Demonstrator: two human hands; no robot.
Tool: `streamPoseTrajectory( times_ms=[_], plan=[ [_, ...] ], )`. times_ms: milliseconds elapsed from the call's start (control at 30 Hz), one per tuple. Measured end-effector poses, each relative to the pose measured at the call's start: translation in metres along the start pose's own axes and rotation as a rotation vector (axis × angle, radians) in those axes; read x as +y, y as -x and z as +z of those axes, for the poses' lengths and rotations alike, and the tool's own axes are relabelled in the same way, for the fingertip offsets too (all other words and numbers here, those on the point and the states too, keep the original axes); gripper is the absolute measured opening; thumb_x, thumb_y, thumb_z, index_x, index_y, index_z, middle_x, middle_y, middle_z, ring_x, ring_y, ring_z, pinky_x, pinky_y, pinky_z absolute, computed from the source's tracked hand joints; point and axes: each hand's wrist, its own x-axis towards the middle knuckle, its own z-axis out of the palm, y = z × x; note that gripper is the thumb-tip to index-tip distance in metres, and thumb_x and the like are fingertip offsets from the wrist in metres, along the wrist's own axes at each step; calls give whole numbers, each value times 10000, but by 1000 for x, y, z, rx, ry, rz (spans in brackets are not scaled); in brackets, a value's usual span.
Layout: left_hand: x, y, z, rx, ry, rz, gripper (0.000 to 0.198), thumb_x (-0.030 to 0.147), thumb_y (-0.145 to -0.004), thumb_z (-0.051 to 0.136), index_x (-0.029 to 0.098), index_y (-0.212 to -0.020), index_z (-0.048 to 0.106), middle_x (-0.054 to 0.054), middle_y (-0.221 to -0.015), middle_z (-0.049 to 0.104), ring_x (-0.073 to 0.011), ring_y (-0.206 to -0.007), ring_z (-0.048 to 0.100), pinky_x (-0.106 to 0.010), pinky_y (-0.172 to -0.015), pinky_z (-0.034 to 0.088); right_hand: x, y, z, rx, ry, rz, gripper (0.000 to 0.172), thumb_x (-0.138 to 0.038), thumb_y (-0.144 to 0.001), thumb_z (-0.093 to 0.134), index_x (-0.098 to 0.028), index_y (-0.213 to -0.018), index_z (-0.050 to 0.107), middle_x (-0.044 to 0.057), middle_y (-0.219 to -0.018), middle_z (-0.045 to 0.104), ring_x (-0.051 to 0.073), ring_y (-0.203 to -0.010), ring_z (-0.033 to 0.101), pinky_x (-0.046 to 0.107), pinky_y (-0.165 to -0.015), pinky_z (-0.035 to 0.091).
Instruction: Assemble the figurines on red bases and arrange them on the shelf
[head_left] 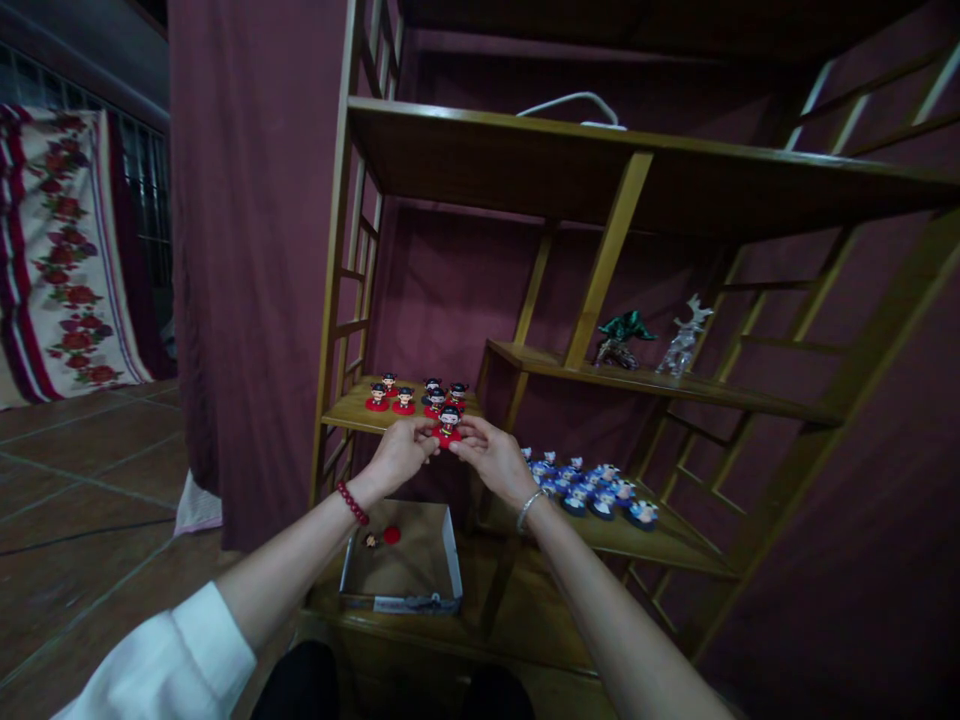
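Between my two hands is a small black-haired figurine [449, 420] on a round red base, held upright in front of the left shelf. My left hand [401, 455] pinches the base from the left, and my right hand [495, 455] grips it from the right. Just behind, several similar figurines [403, 400] stand on the small wooden shelf [345, 410]. Below my hands an open cardboard box [420, 575] holds a loose figurine piece [370, 540] and a red disc [391, 535].
Several blue and white figurines [589, 490] crowd the lower right shelf. Above them stand a green ornament [626, 335] and a clear, glassy ornament [682, 340]. A white cable [577, 98] lies on the top shelf. A purple curtain [255, 250] hangs at the left.
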Motion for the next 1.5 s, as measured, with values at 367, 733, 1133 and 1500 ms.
streamPoseTrajectory(
  times_ms=[367,733,1133,1500],
  plan=[
    [-1,-24,0,-8,-332,55,253,191,-700,534,104,-909,648,0,-559,592,-107,-477,510,-215,-508,386,4,-16,2,75,250,-1,299,-248,-650,647,-186,-939,598,22,-796,671,130,-626,616,262,-645,486],
    [29,-23,-7,-72,-695,39,233,172,-716,511,135,-885,667,-13,-544,612,-124,-551,557,-223,-629,411,-4,-25,3,13,489,27,263,-340,-662,618,-209,-888,593,-16,-775,656,82,-483,520,195,-483,359],
    [39,-19,-11,-64,-834,-64,240,229,-715,492,228,-894,651,-13,-567,628,-151,-628,601,-225,-600,400,-2,-30,3,20,526,-2,270,-377,-628,642,-225,-846,595,-20,-758,668,101,-538,523,201,-513,357],
    [35,-21,-12,-31,-893,-92,277,273,-716,508,251,-968,622,-32,-734,672,-171,-743,621,-241,-628,419,10,-38,5,-27,359,35,294,-343,-589,669,-198,-835,600,-29,-721,644,71,-505,481,190,-496,357]
  ],
)
